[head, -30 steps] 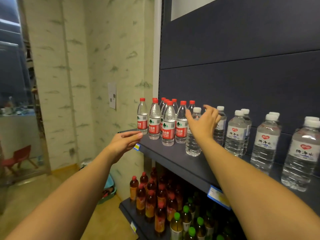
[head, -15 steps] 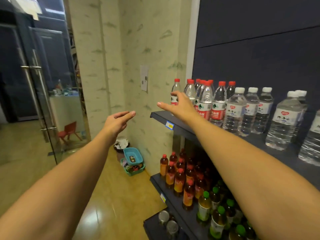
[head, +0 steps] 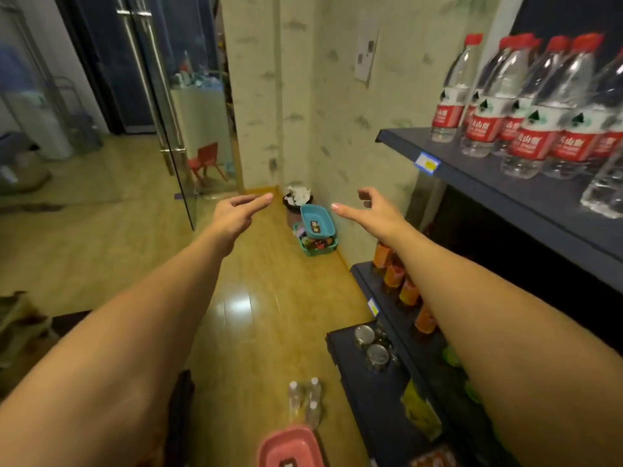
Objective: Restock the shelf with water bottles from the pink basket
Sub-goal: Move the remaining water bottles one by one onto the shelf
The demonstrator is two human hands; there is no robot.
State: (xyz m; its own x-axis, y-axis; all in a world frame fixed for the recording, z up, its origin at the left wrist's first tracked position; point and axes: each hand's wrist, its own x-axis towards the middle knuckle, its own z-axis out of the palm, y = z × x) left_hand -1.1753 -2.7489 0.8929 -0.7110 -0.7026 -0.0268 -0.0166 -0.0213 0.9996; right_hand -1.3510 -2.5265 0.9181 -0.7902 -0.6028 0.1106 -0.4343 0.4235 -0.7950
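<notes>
Both my arms reach forward over the wooden floor. My left hand (head: 237, 214) is open with straight fingers and holds nothing. My right hand (head: 372, 210) is also open and empty, left of the dark shelf (head: 499, 193). Red-capped water bottles (head: 526, 109) stand in a cluster on that shelf at the upper right. The pink basket (head: 290, 448) sits on the floor at the bottom edge, with three clear water bottles (head: 305, 399) standing on the floor just beyond it.
A teal basket stack (head: 317, 230) and a small bin (head: 296, 200) sit in the corner by the wall. Lower shelves (head: 377, 369) hold orange drink bottles and cans. A glass door (head: 168, 112) stands at the left, with a red chair (head: 205, 160) behind it.
My view has swung left and down, away from the shelf toward the floor. My right hand left the shelf edge and now hangs in the air; the pink basket came into view.
</notes>
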